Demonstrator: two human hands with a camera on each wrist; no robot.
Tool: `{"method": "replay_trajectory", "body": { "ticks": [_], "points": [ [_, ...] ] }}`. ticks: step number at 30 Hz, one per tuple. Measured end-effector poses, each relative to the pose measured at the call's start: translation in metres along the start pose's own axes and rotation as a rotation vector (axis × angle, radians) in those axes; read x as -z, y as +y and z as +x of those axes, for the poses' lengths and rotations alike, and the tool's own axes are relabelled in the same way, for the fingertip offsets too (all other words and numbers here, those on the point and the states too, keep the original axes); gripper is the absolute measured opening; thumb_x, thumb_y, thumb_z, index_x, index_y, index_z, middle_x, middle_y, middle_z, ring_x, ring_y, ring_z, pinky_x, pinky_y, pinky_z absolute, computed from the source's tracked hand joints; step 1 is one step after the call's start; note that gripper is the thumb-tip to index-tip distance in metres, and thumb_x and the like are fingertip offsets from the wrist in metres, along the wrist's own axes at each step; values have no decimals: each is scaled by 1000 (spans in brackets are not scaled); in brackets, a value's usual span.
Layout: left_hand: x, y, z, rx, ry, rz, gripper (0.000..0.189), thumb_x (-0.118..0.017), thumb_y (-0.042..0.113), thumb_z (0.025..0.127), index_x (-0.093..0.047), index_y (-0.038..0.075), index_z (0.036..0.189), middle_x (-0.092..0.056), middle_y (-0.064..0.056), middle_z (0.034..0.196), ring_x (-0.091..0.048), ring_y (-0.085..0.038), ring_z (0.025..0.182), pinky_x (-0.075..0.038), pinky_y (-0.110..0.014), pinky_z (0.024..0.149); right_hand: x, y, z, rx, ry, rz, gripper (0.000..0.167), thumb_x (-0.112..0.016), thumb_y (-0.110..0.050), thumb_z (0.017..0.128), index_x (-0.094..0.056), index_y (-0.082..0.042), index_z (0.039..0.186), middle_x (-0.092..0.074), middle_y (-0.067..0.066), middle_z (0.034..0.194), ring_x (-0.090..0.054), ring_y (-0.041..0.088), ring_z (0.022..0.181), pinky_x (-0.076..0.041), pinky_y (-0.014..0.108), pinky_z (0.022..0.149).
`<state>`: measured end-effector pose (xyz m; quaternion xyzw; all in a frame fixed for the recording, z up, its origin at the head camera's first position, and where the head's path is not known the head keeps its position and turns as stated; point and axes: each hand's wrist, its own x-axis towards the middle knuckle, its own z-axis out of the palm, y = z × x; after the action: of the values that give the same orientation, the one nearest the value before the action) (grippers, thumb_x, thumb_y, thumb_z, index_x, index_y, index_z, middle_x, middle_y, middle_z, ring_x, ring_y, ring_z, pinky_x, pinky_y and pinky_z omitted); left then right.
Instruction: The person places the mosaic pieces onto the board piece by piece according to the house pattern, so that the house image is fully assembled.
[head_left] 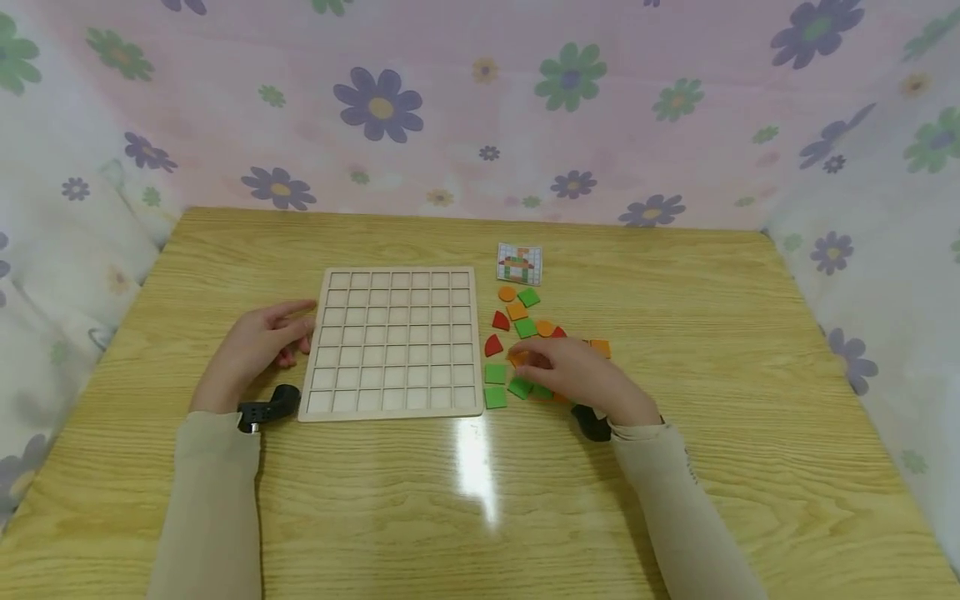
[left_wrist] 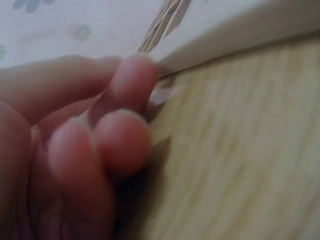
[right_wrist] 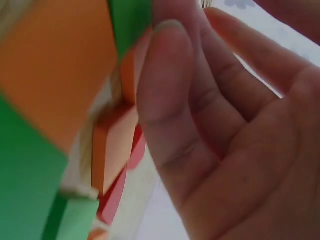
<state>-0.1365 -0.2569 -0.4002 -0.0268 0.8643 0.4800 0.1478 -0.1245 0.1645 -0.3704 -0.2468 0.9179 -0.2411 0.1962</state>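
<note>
In the head view, a wooden grid board with bare square cells lies left of centre. My left hand rests beside its left edge, fingers loosely bent; in the left wrist view, a fingertip is at the board's side. My right hand reaches over a scatter of flat coloured pieces, its fingertips around an orange piece. Close up in the right wrist view, the fingers are beside green and orange pieces; no grip on one shows. Some pieces are hidden beneath this hand.
A small printed pattern card lies beyond the pieces. Red quarter-circles, green squares and orange rounds lie along the board's right side. Black wrist-camera mounts stick out by both wrists. Flowered cloth surrounds the wooden table.
</note>
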Motion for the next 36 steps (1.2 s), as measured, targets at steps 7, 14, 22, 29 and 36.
{"method": "replay_trajectory", "body": {
  "ticks": [7, 14, 22, 29, 36],
  "points": [
    [-4, 3, 2, -6, -17, 30, 56, -53, 42, 87, -40, 19, 136, -60, -12, 79, -50, -14, 52, -46, -30, 49, -8, -8, 4, 29, 9, -47, 29, -59, -28, 86, -61, -15, 113, -52, -9, 76, -46, 9, 71, -41, 26, 64],
    [-7, 7, 5, 26, -25, 14, 57, -56, 41, 86, -40, 20, 136, -61, -12, 77, -49, -14, 51, -47, -31, 50, -15, -17, 4, 23, 28, -139, 32, -63, -22, 84, -60, -16, 115, -46, -6, 75, -43, 10, 69, -38, 25, 58],
    [-6, 8, 4, 52, -73, -33, 63, -58, 38, 85, -32, 21, 140, -60, -14, 70, -48, -16, 46, -47, -33, 48, -25, -29, 7, -18, 80, -212, 27, -63, -24, 84, -60, -17, 110, -45, -4, 76, -42, 11, 65, -36, 23, 52],
    [-3, 6, 2, 74, -102, -53, 67, -58, 39, 85, -26, 24, 142, -60, -15, 69, -51, -20, 46, -46, -34, 46, -30, -30, 12, -74, 119, -166, 20, -63, -23, 84, -62, -16, 103, -53, -5, 86, -47, 11, 73, -42, 25, 62],
    [-4, 4, 3, 85, -111, -32, 68, -59, 41, 84, -26, 28, 142, -61, -15, 69, -53, -21, 47, -44, -32, 43, -28, -26, 10, -82, 100, -139, 24, -66, -29, 82, -61, -17, 102, -49, -6, 85, -46, 11, 74, -41, 24, 63]
  ]
}}
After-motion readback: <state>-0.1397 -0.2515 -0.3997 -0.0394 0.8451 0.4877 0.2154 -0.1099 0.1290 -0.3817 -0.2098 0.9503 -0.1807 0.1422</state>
